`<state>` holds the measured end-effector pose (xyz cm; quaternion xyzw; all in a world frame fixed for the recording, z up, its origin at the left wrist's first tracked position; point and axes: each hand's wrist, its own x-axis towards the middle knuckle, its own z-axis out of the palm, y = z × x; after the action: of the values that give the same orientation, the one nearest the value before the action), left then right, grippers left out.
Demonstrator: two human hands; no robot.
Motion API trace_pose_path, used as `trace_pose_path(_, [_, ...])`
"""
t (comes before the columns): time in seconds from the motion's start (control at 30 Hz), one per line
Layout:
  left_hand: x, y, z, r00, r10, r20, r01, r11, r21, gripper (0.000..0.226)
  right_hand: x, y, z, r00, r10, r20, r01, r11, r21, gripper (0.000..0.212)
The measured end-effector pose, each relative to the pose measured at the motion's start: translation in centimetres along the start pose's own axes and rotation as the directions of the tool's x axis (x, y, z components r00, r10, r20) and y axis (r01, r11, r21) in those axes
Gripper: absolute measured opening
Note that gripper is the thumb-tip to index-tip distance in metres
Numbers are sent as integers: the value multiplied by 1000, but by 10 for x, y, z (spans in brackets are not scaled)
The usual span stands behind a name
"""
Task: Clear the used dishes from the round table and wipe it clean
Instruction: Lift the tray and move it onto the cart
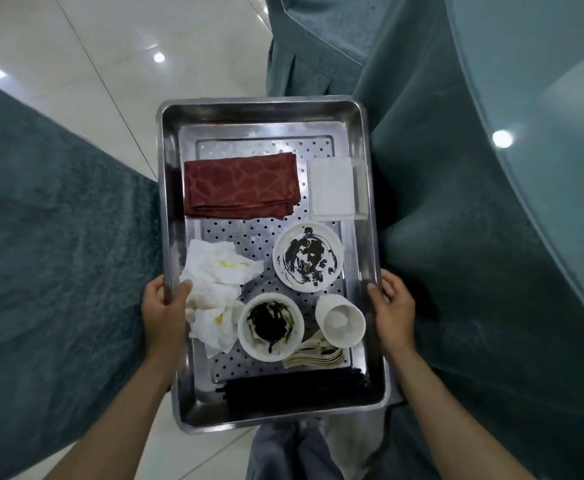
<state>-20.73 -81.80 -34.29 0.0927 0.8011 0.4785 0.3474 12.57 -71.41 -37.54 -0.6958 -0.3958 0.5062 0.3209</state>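
A steel tray (266, 109) is held above the floor, between two draped tables. My left hand (164, 315) grips its left rim, thumb inside by crumpled white tissues (216, 268). My right hand (394, 310) grips the right rim. On the tray lie a folded dark red napkin (242, 185), a white square dish (332, 187), a sauce-smeared white plate (307, 257), a dirty white bowl (270, 327), a white cup (340, 320) tipped on its side, spoons (318, 355) and black chopsticks (294, 386).
A teal-draped table (58, 237) stands at the left. A teal-draped round table with a glass top (543, 133) rises at the right, and a teal chair cover (318, 46) is ahead. Pale glossy floor tiles (93, 64) stretch to the upper left. My legs (290, 452) show below the tray.
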Motion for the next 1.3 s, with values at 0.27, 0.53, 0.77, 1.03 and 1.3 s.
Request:
trace_pose_path(0.27, [-9,27,-21,1000,14,18,-12,997,-76,58,-11,-56,-12,990,-111,90,120,988,-100,38])
trace_pose_path(0.53, [-42,68,-47,997,-16,76,25,992,-123,44,-45,-102,-40,988,-109,109,122,984,-127,36])
trace_pose_path(0.77, [-113,144,-88,993,32,112,-26,998,-51,36,-109,-172,-80,986,-123,114,142,974,-176,40])
trace_pose_path(1.03, [-179,221,-145,984,89,156,-94,995,25,41,-184,-258,-123,976,-182,116,205,949,-241,43])
trace_pose_path(1.3, [-229,278,-196,980,160,117,-164,986,24,39,-231,-324,-148,953,-274,131,301,912,-278,48])
